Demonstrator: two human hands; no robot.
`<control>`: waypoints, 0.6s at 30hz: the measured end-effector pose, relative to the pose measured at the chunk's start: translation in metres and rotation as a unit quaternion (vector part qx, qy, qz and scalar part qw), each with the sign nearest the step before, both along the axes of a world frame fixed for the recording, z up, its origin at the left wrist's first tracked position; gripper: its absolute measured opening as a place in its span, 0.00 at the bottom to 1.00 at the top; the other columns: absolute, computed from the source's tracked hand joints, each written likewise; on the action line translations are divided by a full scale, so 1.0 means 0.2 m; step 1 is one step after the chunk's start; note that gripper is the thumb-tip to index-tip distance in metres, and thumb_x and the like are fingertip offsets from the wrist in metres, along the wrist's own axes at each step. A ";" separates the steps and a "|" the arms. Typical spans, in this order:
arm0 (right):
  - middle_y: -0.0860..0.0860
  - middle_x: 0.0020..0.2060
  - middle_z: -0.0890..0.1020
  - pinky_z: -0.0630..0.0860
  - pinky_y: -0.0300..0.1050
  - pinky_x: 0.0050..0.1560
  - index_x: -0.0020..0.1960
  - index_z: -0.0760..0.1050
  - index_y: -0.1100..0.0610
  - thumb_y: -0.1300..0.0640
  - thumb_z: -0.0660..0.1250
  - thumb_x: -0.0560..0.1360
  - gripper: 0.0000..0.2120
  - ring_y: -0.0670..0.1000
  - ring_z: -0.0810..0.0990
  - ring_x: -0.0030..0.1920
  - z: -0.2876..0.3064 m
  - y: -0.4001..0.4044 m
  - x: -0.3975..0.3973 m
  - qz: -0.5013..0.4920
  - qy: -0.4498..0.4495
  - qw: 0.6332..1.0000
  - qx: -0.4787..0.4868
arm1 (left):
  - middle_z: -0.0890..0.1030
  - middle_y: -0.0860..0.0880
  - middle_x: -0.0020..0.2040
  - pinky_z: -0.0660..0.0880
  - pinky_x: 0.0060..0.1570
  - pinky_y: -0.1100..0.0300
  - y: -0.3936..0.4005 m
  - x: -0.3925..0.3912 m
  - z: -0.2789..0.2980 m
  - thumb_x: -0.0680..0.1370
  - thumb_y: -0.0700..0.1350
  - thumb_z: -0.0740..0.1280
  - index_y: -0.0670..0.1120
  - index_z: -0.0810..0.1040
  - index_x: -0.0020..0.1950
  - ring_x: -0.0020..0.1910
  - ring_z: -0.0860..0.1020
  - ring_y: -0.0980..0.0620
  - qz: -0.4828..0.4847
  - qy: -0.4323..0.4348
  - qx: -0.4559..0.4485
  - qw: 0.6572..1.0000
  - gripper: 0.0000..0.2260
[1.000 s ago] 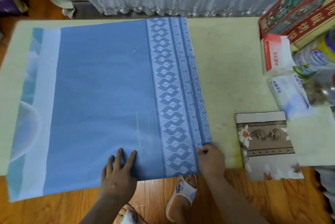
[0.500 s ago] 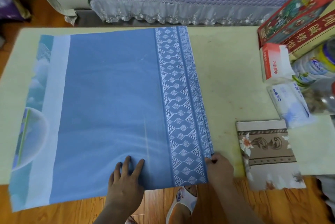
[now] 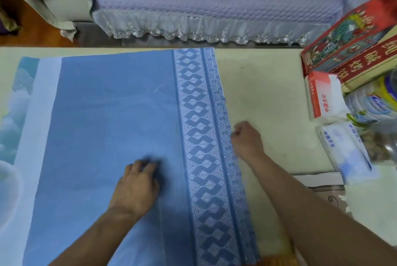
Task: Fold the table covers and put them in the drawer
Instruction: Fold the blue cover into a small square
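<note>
A large blue table cover (image 3: 111, 128) with a white geometric border along its right side lies spread over the pale table (image 3: 264, 93). My left hand (image 3: 137, 186) rests on its plain blue middle with the fingers bent down against the cloth. My right hand (image 3: 247, 138) is curled at the cover's right edge, about halfway up, and seems to pinch that edge. A second, folded cover (image 3: 328, 194) with a brown floral band lies at the right, mostly hidden behind my right forearm.
Red boxes (image 3: 352, 40), tissue packs (image 3: 324, 95) and a plastic jar (image 3: 373, 104) crowd the table's right side. A sofa with a lilac lace cover (image 3: 214, 1) stands just beyond the table's far edge.
Both hands have moved up from the cover's near edge: the left onto the blue middle, the right up along the patterned right edge. The view has closed in on the table.
</note>
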State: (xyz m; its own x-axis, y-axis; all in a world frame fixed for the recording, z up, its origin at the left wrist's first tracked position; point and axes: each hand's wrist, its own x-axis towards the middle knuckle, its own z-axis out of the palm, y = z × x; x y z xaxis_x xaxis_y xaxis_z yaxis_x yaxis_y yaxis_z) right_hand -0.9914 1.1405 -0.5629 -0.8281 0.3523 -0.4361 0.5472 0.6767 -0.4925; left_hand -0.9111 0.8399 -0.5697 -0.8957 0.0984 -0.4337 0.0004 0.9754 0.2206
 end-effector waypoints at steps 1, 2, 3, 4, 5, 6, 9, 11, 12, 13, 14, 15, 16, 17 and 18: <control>0.57 0.58 0.81 0.73 0.44 0.55 0.62 0.76 0.60 0.61 0.62 0.78 0.13 0.58 0.79 0.58 -0.01 0.00 -0.13 -0.009 0.017 1.000 -0.005 | 0.74 0.41 0.67 0.76 0.60 0.43 0.01 -0.10 -0.03 0.77 0.47 0.63 0.47 0.77 0.70 0.64 0.73 0.35 -0.010 0.032 0.015 0.999 0.21; 0.57 0.60 0.80 0.73 0.43 0.58 0.64 0.75 0.60 0.62 0.62 0.78 0.15 0.58 0.78 0.61 -0.03 -0.01 -0.25 -0.017 0.029 0.999 -0.007 | 0.75 0.39 0.67 0.78 0.57 0.41 0.01 -0.21 -0.07 0.76 0.49 0.60 0.47 0.78 0.69 0.64 0.74 0.33 -0.023 0.062 0.022 0.998 0.22; 0.57 0.62 0.79 0.72 0.42 0.59 0.66 0.74 0.60 0.62 0.62 0.78 0.17 0.58 0.77 0.62 -0.04 -0.01 -0.36 -0.027 0.033 0.999 -0.008 | 0.74 0.39 0.67 0.78 0.56 0.40 0.02 -0.32 -0.11 0.75 0.52 0.57 0.47 0.78 0.69 0.64 0.73 0.33 -0.041 0.088 0.026 0.995 0.25; 0.57 0.64 0.77 0.70 0.41 0.59 0.68 0.73 0.60 0.62 0.62 0.78 0.18 0.57 0.77 0.63 -0.05 -0.01 -0.47 -0.037 0.039 0.999 -0.002 | 0.73 0.39 0.69 0.78 0.58 0.40 0.03 -0.44 -0.14 0.75 0.54 0.55 0.49 0.76 0.71 0.66 0.72 0.34 -0.056 0.101 0.025 0.993 0.26; 0.57 0.65 0.77 0.70 0.41 0.59 0.68 0.72 0.59 0.63 0.62 0.77 0.19 0.57 0.76 0.64 -0.06 -0.01 -0.58 -0.052 0.039 0.998 0.009 | 0.71 0.39 0.71 0.75 0.62 0.39 0.03 -0.57 -0.17 0.77 0.56 0.55 0.50 0.74 0.73 0.69 0.69 0.35 -0.070 0.121 0.021 0.990 0.27; 0.58 0.65 0.76 0.71 0.42 0.61 0.68 0.72 0.59 0.63 0.62 0.77 0.19 0.58 0.76 0.64 -0.08 -0.01 -0.68 -0.069 0.038 0.997 0.017 | 0.69 0.39 0.73 0.72 0.66 0.39 0.04 -0.69 -0.21 0.78 0.56 0.55 0.51 0.71 0.75 0.71 0.67 0.35 -0.076 0.145 0.017 0.986 0.26; 0.58 0.63 0.75 0.75 0.51 0.62 0.65 0.73 0.61 0.61 0.62 0.77 0.17 0.61 0.76 0.62 -0.13 -0.05 -0.93 -0.097 -0.001 0.994 0.045 | 0.66 0.40 0.76 0.66 0.73 0.40 0.05 -0.97 -0.32 0.80 0.58 0.54 0.53 0.68 0.78 0.74 0.63 0.35 -0.066 0.171 -0.004 0.983 0.26; 0.59 0.61 0.77 0.76 0.49 0.58 0.62 0.75 0.62 0.57 0.62 0.75 0.17 0.62 0.77 0.60 -0.16 -0.05 -1.02 -0.107 -0.031 0.993 0.027 | 0.66 0.40 0.77 0.66 0.72 0.39 0.05 -1.06 -0.37 0.81 0.59 0.52 0.52 0.68 0.78 0.74 0.64 0.34 -0.070 0.170 -0.010 0.983 0.27; 0.60 0.59 0.78 0.78 0.49 0.57 0.59 0.77 0.62 0.55 0.63 0.73 0.18 0.61 0.79 0.58 -0.17 -0.05 -1.04 -0.099 -0.040 0.994 0.010 | 0.66 0.39 0.77 0.66 0.72 0.39 0.05 -1.09 -0.38 0.81 0.59 0.51 0.52 0.69 0.77 0.74 0.64 0.34 -0.074 0.167 -0.010 0.983 0.27; 0.59 0.55 0.80 0.78 0.50 0.56 0.56 0.79 0.61 0.56 0.64 0.71 0.16 0.60 0.80 0.54 -0.17 -0.05 -1.05 -0.069 -0.053 0.996 0.011 | 0.66 0.39 0.77 0.65 0.73 0.39 0.05 -1.10 -0.38 0.81 0.60 0.51 0.52 0.69 0.77 0.74 0.64 0.34 -0.077 0.161 -0.011 0.984 0.27; 0.58 0.51 0.82 0.79 0.49 0.54 0.52 0.80 0.60 0.56 0.66 0.72 0.12 0.59 0.81 0.50 -0.18 -0.05 -1.06 -0.056 -0.059 0.996 0.019 | 0.67 0.40 0.77 0.64 0.72 0.40 0.05 -1.10 -0.39 0.81 0.60 0.50 0.52 0.69 0.77 0.75 0.64 0.34 -0.079 0.158 -0.012 0.984 0.27; 0.57 0.47 0.83 0.80 0.49 0.49 0.49 0.80 0.60 0.57 0.66 0.73 0.09 0.58 0.82 0.46 -0.19 -0.06 -1.07 -0.065 -0.052 0.996 0.011 | 0.67 0.40 0.77 0.63 0.72 0.40 0.04 -1.10 -0.40 0.81 0.60 0.50 0.52 0.69 0.77 0.75 0.63 0.34 -0.081 0.161 -0.013 0.984 0.27; 0.57 0.45 0.83 0.80 0.50 0.47 0.48 0.80 0.61 0.56 0.67 0.74 0.09 0.58 0.82 0.45 -0.17 -0.07 -1.07 -0.084 -0.041 0.996 -0.009 | 0.67 0.39 0.77 0.62 0.72 0.41 0.04 -1.09 -0.41 0.82 0.60 0.50 0.51 0.69 0.78 0.75 0.63 0.34 -0.085 0.165 -0.015 0.982 0.27; 0.57 0.48 0.82 0.78 0.49 0.48 0.49 0.80 0.61 0.54 0.66 0.75 0.10 0.60 0.81 0.50 -0.19 -0.08 -1.08 -0.092 -0.039 0.995 -0.001 | 0.67 0.39 0.77 0.60 0.72 0.41 0.04 -1.08 -0.42 0.82 0.59 0.50 0.51 0.68 0.79 0.76 0.63 0.34 -0.091 0.167 -0.020 0.982 0.28; 0.56 0.54 0.79 0.75 0.48 0.50 0.52 0.79 0.61 0.53 0.64 0.77 0.11 0.61 0.78 0.57 -0.19 -0.10 -1.09 -0.084 -0.047 0.995 0.031 | 0.66 0.39 0.78 0.59 0.73 0.40 0.04 -1.07 -0.43 0.82 0.59 0.49 0.50 0.66 0.80 0.77 0.62 0.34 -0.097 0.168 -0.027 0.981 0.28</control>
